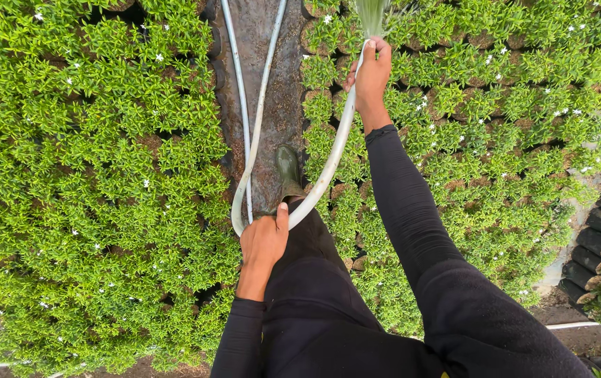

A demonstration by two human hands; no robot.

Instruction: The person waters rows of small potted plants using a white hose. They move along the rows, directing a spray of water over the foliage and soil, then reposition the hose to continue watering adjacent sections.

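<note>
The pale, flexible rubber hose (328,164) runs diagonally from low centre up to the right, over the dense green potted plants with small white flowers (496,112). The right hand (372,75) is closed around its far, spraying end, thumb near the mouth. The left hand (264,241), nearer the body, grips the loop where the hose bends back along the dark muddy path (272,84), beside a green rubber boot (288,168).

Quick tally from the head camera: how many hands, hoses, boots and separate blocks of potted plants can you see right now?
Hands: 2, left hand and right hand, both gripping the hose
Hoses: 1, white hose, looped on the path
Boots: 1, green boot
Plant blocks: 2, left block and right block
Total: 6
</note>
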